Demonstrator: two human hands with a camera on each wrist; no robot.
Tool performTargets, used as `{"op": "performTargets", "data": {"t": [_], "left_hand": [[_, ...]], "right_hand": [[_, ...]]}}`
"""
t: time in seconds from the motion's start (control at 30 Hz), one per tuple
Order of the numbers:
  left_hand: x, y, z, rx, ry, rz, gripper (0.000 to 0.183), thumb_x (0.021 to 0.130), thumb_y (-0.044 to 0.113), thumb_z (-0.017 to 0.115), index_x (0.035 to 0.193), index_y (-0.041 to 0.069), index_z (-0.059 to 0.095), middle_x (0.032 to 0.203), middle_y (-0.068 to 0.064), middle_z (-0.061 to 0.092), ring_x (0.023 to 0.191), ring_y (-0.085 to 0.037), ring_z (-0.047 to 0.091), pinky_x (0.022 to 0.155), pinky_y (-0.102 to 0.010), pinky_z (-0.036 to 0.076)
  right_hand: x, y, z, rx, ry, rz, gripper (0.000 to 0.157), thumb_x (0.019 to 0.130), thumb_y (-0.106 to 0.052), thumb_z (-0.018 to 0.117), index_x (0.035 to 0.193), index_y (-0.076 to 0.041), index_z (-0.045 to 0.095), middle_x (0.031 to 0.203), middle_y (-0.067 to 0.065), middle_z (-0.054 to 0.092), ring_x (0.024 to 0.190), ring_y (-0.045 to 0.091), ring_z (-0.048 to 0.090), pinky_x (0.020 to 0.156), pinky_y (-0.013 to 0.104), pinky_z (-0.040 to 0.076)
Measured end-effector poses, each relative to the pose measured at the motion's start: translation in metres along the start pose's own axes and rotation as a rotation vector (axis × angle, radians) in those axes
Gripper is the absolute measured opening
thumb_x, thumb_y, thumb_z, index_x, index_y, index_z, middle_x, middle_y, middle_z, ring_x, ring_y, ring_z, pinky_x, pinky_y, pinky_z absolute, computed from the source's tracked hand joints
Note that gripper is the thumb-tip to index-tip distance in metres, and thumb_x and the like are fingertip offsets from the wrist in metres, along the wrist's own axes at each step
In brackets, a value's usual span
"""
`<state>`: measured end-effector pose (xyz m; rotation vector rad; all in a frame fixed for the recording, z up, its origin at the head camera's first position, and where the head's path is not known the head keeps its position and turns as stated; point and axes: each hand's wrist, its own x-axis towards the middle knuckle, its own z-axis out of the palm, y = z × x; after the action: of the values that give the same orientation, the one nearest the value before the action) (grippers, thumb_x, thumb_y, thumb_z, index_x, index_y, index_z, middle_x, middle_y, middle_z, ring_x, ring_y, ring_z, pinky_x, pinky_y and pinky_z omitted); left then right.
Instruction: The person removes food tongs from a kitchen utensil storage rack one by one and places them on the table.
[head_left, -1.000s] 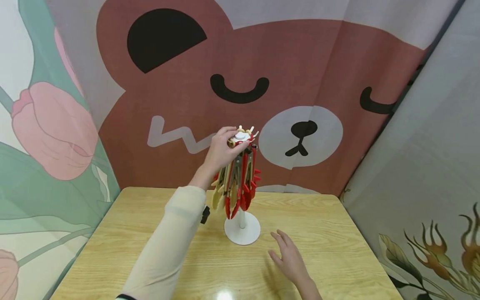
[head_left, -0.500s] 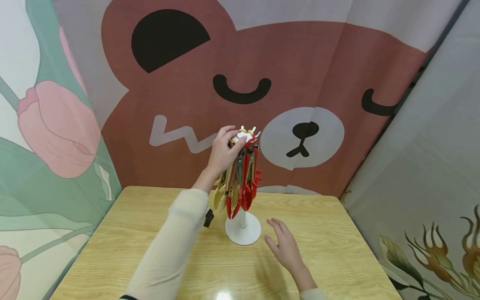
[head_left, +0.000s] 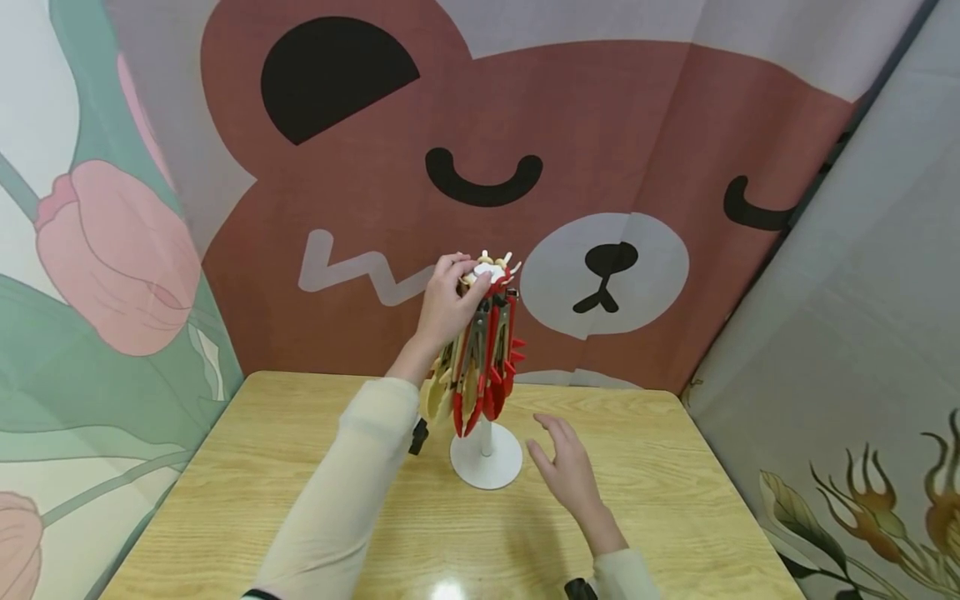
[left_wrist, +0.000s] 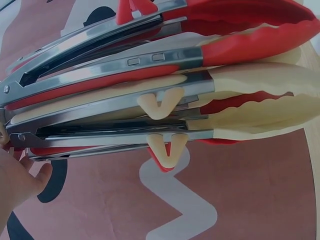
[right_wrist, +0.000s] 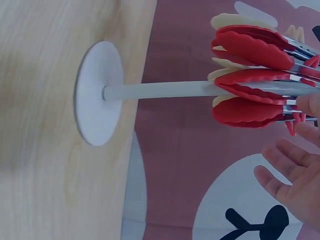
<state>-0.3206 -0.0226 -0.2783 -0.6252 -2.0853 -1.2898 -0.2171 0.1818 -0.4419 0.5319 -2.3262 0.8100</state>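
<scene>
A white utensil stand (head_left: 486, 472) rises from the table on a round base. Several metal kitchen tongs hang around its top, some with red tips (head_left: 495, 398) and some with cream tips (left_wrist: 265, 85). My left hand (head_left: 446, 307) holds the stand's white top, thumb towards the front and fingers over the far left side. In the left wrist view only part of that hand (left_wrist: 19, 182) shows, beside the tongs' handle ends. Low to the right of the stand, my right hand (head_left: 570, 475) is apart from it, its fingers loosely spread and holding nothing.
The stand is on a light wooden table (head_left: 630, 433). Right behind the table hangs a curtain (head_left: 375, 342) with a bear print. A second curtain (head_left: 750, 392) borders the right side, and a tulip-print one (head_left: 120, 258) the left.
My right hand has moved up and slightly left, nearer to the stand's base and the hanging tongs. My left hand stays at the stand's top, its thumb slightly shifted.
</scene>
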Motion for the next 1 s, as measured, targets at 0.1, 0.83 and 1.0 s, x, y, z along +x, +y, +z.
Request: {"op": "performTargets", "data": {"t": [0.1,0.83,1.0], "left_hand": [[0.000,0.000,0.000,0.005,0.009,0.003,0.038,0.087,0.027,0.054,0.107,-0.005,0.060,0.117,-0.016,0.047,0.109,-0.024,0.044,0.091,-0.034,0.035],[0.000,0.000,0.000,-0.030,0.011,-0.012,0.039,0.087,0.027,0.056,0.110,-0.004,0.059,0.120,-0.015,0.046,0.109,-0.023,0.043,0.091,-0.032,0.036],[0.000,0.001,0.000,-0.041,0.001,-0.031,0.039,0.087,0.027,0.056,0.110,-0.004,0.059,0.121,-0.013,0.045,0.109,-0.022,0.044,0.091,-0.031,0.037]], "right_hand": [[0.008,-0.001,0.000,0.025,0.011,0.000,0.035,0.079,-0.008,0.066,0.111,0.002,0.056,0.103,0.013,0.058,0.092,0.026,0.055,0.075,0.042,0.046],[0.059,-0.022,0.001,0.162,0.066,-0.021,0.031,0.079,-0.002,0.065,0.108,0.007,0.056,0.099,0.016,0.059,0.089,0.029,0.055,0.071,0.038,0.048],[0.070,-0.024,0.002,0.199,0.075,0.024,0.030,0.080,-0.003,0.065,0.107,0.005,0.057,0.100,0.015,0.059,0.088,0.027,0.056,0.071,0.038,0.047]]}}
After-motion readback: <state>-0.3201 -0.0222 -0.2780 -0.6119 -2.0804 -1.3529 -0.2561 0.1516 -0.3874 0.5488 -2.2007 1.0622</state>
